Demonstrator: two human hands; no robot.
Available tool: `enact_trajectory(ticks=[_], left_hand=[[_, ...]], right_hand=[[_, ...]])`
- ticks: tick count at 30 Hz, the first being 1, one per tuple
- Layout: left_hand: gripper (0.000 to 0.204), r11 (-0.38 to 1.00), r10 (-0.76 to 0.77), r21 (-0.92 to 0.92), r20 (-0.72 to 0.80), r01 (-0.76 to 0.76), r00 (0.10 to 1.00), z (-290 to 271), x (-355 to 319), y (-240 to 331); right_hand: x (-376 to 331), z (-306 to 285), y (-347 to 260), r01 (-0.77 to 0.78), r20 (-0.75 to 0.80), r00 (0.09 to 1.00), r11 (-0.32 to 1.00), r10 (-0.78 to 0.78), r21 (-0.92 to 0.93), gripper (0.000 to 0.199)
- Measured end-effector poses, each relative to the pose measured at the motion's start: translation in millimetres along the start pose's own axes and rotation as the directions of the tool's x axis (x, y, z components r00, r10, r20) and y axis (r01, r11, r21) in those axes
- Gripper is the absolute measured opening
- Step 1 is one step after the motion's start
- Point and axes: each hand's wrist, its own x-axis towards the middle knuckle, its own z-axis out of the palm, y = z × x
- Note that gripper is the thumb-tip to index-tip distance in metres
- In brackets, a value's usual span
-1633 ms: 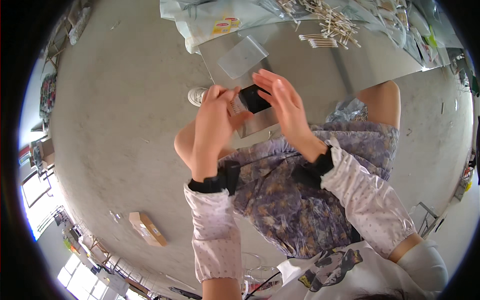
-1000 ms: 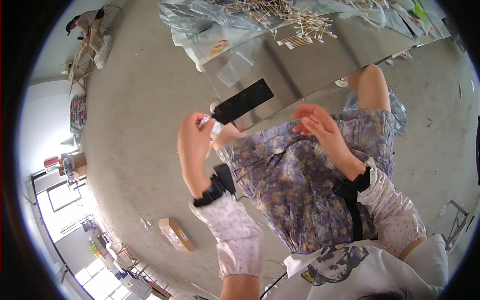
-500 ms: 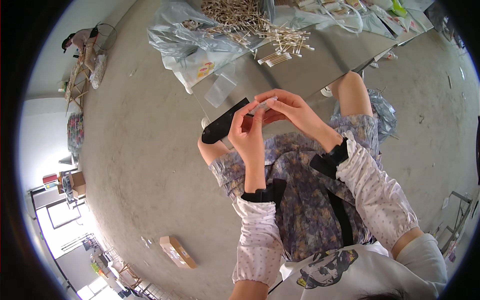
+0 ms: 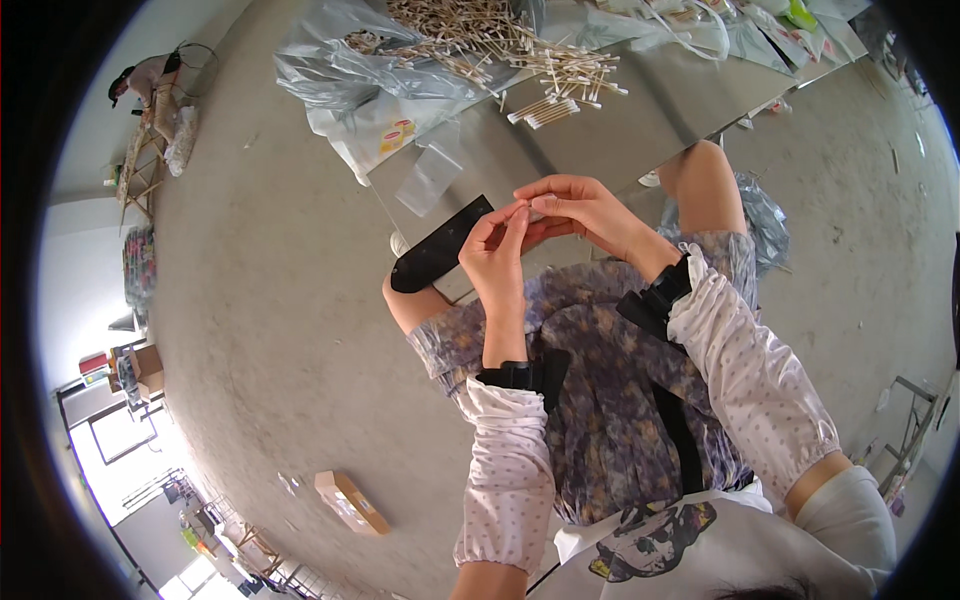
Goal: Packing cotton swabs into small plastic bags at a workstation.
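My left hand [image 4: 500, 255] and my right hand [image 4: 580, 208] meet above my lap, fingertips pinching a small clear plastic piece [image 4: 528, 208] between them. A long flat black strip [image 4: 440, 245] sticks out to the left from behind my left hand; which hand holds it is hidden. Just beyond the hands lies the metal table [image 4: 640, 110]. On it are a heap of cotton swabs [image 4: 500, 40] and a small clear bag [image 4: 430, 175].
Grey plastic bags [image 4: 350, 80] spill over the table's left end. More clear bags lie at the table's far right [image 4: 700, 25]. A small cardboard box [image 4: 350, 500] lies on the concrete floor to my left. Shelving and clutter stand far left.
The view has tilted up toward the table. My hands parted, then came together again at the clear piece, and the black strip swung out to the left.
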Motion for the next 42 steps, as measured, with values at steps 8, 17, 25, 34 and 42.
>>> enact_trajectory(ticks=[8, 17, 25, 34, 42], left_hand=[[0.016, 0.998, 0.048, 0.048, -0.009, -0.048, 0.999, -9.0, 3.2, -3.8], [0.016, 0.974, 0.087, 0.209, 0.02, -0.089, 0.996, -12.3, -41.0, 8.8], [0.017, 0.94, 0.18, 0.245, 0.23, -0.236, 0.956, -14.2, -81.1, 49.7], [0.024, 0.89, 0.227, 0.322, 0.301, -0.323, 0.926, -16.2, -88.3, 55.0], [0.018, 0.889, 0.276, 0.301, 0.249, -0.345, 0.928, -9.5, -91.9, 47.6]], right_hand=[[1.8, 7.9, -0.3, 0.04, -0.008, 0.999, 0.998, -0.041, -0.054, 0.033], [-49.5, 20.3, -11.0, -0.037, 0.066, 0.997, 0.989, 0.047, -0.14, 0.048], [-93.0, 32.2, -29.1, 0.046, 0.174, 0.984, 0.998, -0.036, -0.052, 0.052], [-110.4, 38.8, -29.6, 0.044, 0.221, 0.973, 0.994, -0.065, 0.1, 0.043], [-113.7, 41.7, -22.0, 0.125, 0.107, 0.986, 0.991, -0.128, 0.041, 0.023]])
